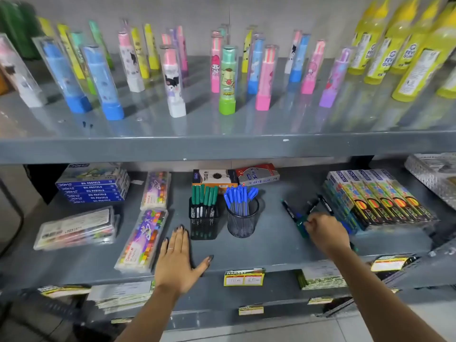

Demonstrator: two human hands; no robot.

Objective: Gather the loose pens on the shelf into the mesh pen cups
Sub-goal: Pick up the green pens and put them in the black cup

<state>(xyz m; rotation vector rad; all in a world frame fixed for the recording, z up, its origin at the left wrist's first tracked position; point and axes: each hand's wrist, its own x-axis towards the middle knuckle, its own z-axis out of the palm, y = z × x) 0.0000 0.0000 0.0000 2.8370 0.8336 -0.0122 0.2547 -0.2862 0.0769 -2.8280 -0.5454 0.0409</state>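
Two black mesh pen cups stand mid-shelf: a square cup (203, 224) with several green-capped markers and a round cup (243, 222) with several blue pens. To their right a few loose markers (289, 211) lie on the grey shelf (271, 243). My right hand (323, 232) is over them, its fingers closed around a green-capped marker (301, 227); the view there is blurred. My left hand (179, 260) lies flat and open on the shelf's front, just left of the square cup.
Crayon boxes (380, 197) are stacked right of the loose markers. Pastel boxes (92, 187) and colour packs (142, 240) lie at the left. Two pen cartons (214, 177) stand behind the cups. The shelf above holds upright erasers and glue bottles.
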